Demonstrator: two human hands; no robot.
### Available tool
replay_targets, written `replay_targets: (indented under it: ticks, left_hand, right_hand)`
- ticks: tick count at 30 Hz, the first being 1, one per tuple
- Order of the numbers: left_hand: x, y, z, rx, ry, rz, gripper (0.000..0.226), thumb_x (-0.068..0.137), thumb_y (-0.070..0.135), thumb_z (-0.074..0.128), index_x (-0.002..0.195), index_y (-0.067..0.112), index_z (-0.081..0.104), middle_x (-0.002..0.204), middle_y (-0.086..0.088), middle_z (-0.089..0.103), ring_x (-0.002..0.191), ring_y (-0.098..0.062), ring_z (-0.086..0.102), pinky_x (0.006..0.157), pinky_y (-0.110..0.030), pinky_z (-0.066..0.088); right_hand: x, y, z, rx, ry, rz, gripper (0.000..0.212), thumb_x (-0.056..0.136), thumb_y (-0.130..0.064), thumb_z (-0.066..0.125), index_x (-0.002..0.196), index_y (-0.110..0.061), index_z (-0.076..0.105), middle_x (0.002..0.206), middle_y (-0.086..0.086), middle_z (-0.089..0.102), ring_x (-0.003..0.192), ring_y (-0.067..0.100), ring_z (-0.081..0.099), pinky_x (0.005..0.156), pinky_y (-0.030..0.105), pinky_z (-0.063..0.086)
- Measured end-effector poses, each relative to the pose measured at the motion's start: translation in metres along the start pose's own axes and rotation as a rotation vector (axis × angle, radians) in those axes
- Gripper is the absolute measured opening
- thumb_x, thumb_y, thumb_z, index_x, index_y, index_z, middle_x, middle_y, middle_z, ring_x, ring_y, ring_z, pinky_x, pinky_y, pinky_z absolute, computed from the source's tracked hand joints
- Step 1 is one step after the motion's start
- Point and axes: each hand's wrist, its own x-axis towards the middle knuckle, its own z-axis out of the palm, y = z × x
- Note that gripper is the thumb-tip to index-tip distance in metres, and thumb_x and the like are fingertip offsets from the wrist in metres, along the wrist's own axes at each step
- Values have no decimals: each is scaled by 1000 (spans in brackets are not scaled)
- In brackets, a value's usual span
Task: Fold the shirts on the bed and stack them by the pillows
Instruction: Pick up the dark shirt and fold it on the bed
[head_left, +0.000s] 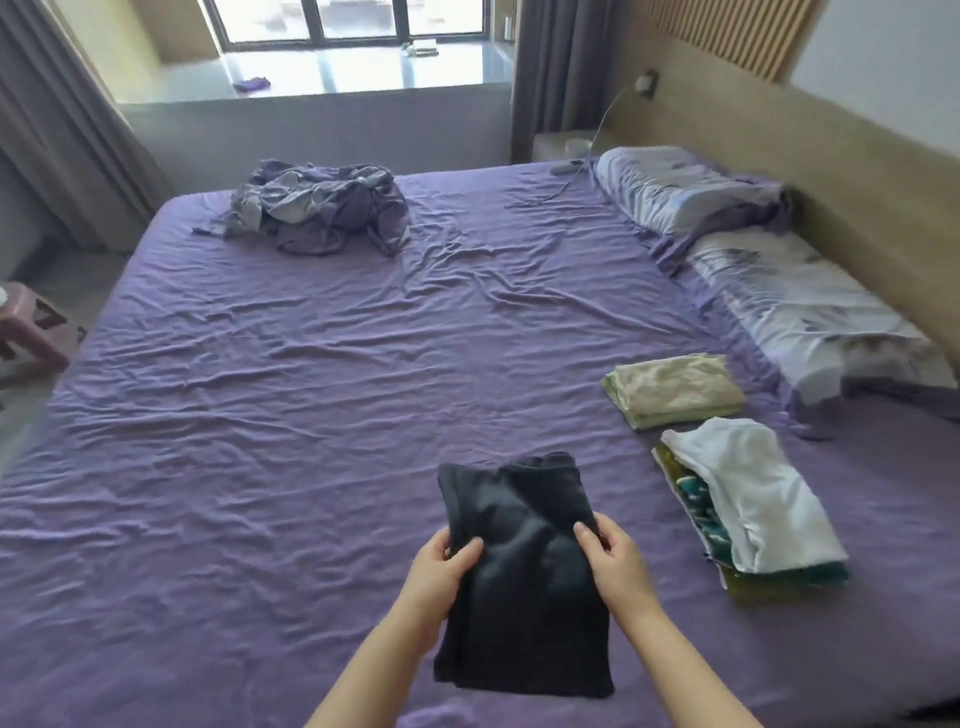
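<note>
- The bed (260, 415), under a wrinkled purple sheet, is lying mostly bare across its middle and left, open right to the left edge.
- Two patterned pillows (769, 291) are lying along the headboard on the right.
- A crumpled grey-purple heap (322, 208) is sitting near the far edge.
- The white-topped stack (753, 499) and the cream stack (675, 387) are resting just beside the nearer pillow.
- The dark shirt (524, 571), folded, is being held over the near edge.
- The left hand (441, 566) and right hand (608, 556) are each pinching a side of it.
- Any label or writing seems too blurred to read.
</note>
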Motion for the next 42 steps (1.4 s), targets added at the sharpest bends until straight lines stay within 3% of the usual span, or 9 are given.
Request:
replay_targets:
  ticks: [3, 6, 10, 14, 21, 30, 35, 38, 42]
  left_hand:
    - [-11, 8, 74, 127, 14, 128, 18, 95, 14, 53, 109, 21, 61, 107, 2, 69, 98, -15, 65, 89, -33, 51]
    - [-11, 14, 141, 287, 27, 227, 22, 96, 20, 51, 116, 27, 58, 112, 9, 65, 104, -11, 60, 95, -32, 47]
    - [-14, 21, 217, 428, -1, 288, 24, 96, 24, 49, 118, 32, 56, 107, 14, 61, 95, -3, 57, 83, -23, 43]
    - [-12, 31, 274, 455, -47, 292, 25, 97, 25, 46, 120, 33, 55, 101, 21, 58, 88, 5, 53, 72, -17, 40]
    - [34, 35, 325, 394, -88, 246, 29, 97, 22, 46, 124, 26, 56, 108, 15, 60, 104, -6, 56, 88, -23, 42]
    - [119, 16, 376, 411, -72, 171, 30, 97, 21, 48, 125, 25, 56, 119, 8, 61, 102, -6, 53, 83, -21, 39]
    - [161, 1, 412, 383, 21, 112, 37, 97, 23, 47, 134, 27, 50, 125, 1, 61, 112, -14, 54, 88, -25, 39]
    - [193, -22, 432, 419, 123, 65, 38, 97, 27, 46, 135, 31, 46, 109, 5, 61, 114, -19, 53, 87, -27, 39]
    - [217, -46, 446, 946, 449, 45, 59, 88, 36, 58, 141, 26, 34, 126, -3, 51, 117, -24, 49, 91, -39, 43]
  right_hand:
    - [-1, 2, -75, -109, 51, -83, 14, 94, -17, 54, 101, -15, 66, 96, -3, 69, 92, 14, 62, 75, 12, 43]
    - [1, 6, -145, -222, 79, -93, 20, 95, -23, 51, 107, -12, 63, 104, 6, 68, 100, 26, 61, 85, 32, 45]
    - [8, 15, -223, -291, 135, -97, 19, 95, -25, 50, 105, -12, 62, 99, 9, 69, 97, 30, 62, 70, 28, 37]
    - [25, 24, -279, -380, 156, -83, 22, 96, -27, 49, 109, -13, 60, 100, 13, 68, 97, 35, 61, 72, 35, 42]
    - [80, 48, -314, -445, 189, -43, 25, 97, -28, 47, 119, -18, 54, 101, 11, 69, 94, 32, 63, 67, 33, 42]
    - [157, 95, -336, -523, 194, 76, 19, 98, -35, 41, 98, -17, 50, 87, 11, 65, 82, 32, 60, 63, 37, 41]
    - [211, 121, -350, -566, 176, 58, 25, 99, -36, 38, 109, -17, 51, 98, 8, 66, 90, 31, 61, 66, 36, 44]
    - [248, 152, -349, -563, 130, 82, 26, 97, -38, 40, 111, -18, 48, 104, 7, 65, 92, 30, 61, 72, 38, 48]
    - [271, 200, -346, -632, 34, 43, 55, 92, -39, 52, 140, -17, 33, 138, 7, 43, 121, 27, 45, 95, 36, 40]
